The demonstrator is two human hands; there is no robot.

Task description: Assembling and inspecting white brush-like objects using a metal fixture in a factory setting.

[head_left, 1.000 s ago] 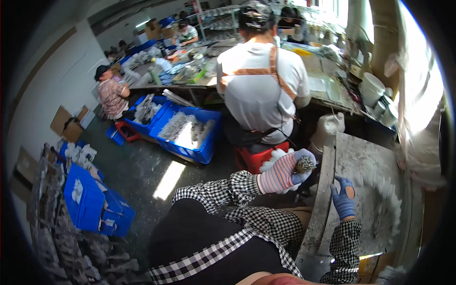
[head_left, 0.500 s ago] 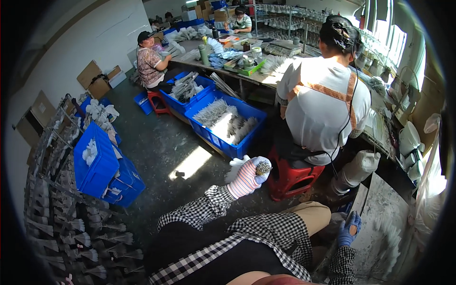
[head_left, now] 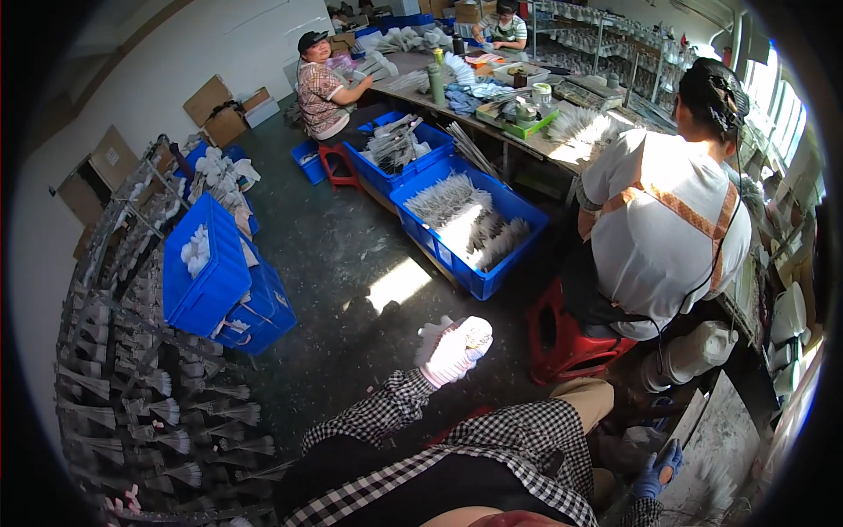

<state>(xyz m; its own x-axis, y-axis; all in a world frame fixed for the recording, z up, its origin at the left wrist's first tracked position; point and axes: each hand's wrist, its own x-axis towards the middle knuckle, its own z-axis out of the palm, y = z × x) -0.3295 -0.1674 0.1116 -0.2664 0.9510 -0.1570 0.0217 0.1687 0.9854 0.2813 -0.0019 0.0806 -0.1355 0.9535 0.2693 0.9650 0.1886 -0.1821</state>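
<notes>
My left hand [head_left: 453, 356], in a pale striped glove, is closed around a white bundle [head_left: 475, 331] with a rounded end, held over the floor in front of me. A white tuft [head_left: 432, 338] sticks out on the hand's left side; I cannot make out its exact kind. My right hand [head_left: 657, 472], in a blue glove, is low at the right, against the edge of a worn grey board [head_left: 709, 443]. A tan patch shows among its fingers; whether that is skin or a held thing is unclear.
Blue bins [head_left: 492, 283] with white-grey bundles stand ahead beside a long worktable [head_left: 562, 145]. A person in a white shirt [head_left: 672, 220] sits close on a red stool [head_left: 562, 347]. Stacked blue bins [head_left: 206, 294] and a rack of bristle bundles [head_left: 158, 408] stand left.
The view has turned, so the surroundings sit further right and the right hand lower. My left hand has rotated the bundle, and its rounded end is now in bright light.
</notes>
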